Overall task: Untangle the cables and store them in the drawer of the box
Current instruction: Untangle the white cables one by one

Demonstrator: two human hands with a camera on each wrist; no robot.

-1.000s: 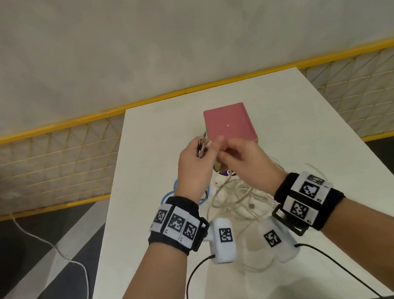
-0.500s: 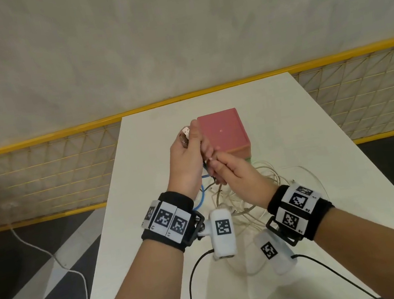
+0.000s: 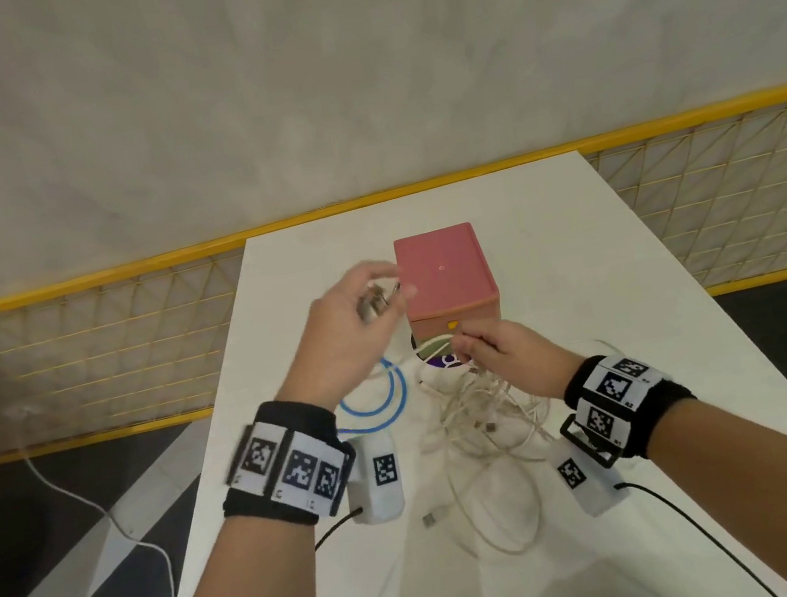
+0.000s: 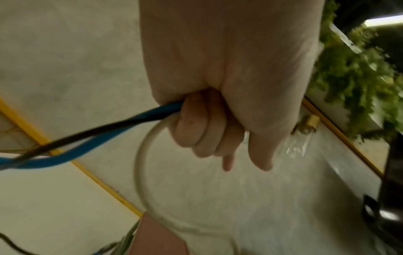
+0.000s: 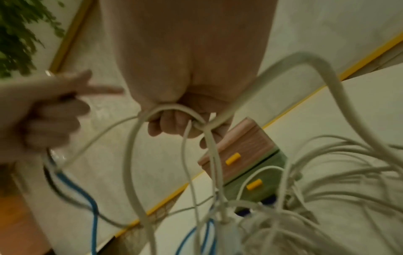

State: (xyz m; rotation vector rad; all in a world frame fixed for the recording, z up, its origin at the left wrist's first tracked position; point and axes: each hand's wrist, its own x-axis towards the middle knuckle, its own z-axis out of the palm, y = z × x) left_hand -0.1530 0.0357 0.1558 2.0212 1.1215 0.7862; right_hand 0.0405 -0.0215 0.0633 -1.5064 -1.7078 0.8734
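Two bare hands work above a long white table, which carries everything else. Beyond both hands stands a small box with a pink top; the right wrist view shows it as a pink drawer over a green drawer, each with a short yellow handle, both pushed in. No writing can be read on it. What is inside the drawers is hidden.

Below the right hand lies a loose tangle of thin white cables on the table, with one metal plug end lying free nearer to the person. The right hand's fingers are curled around several white strands of this tangle, lifted just in front of the box.

The left hand is raised to the left of the box, its fingers closed on a bunch of cables: a blue cable, a thin black cable and a pale white cable that loops below the fist. Metal plug ends stick out by its thumb, blurred. From this hand the blue cable hangs down to a round coil on the table, between the two wrists.

Both wrists wear black bands with square black-and-white coded markers.
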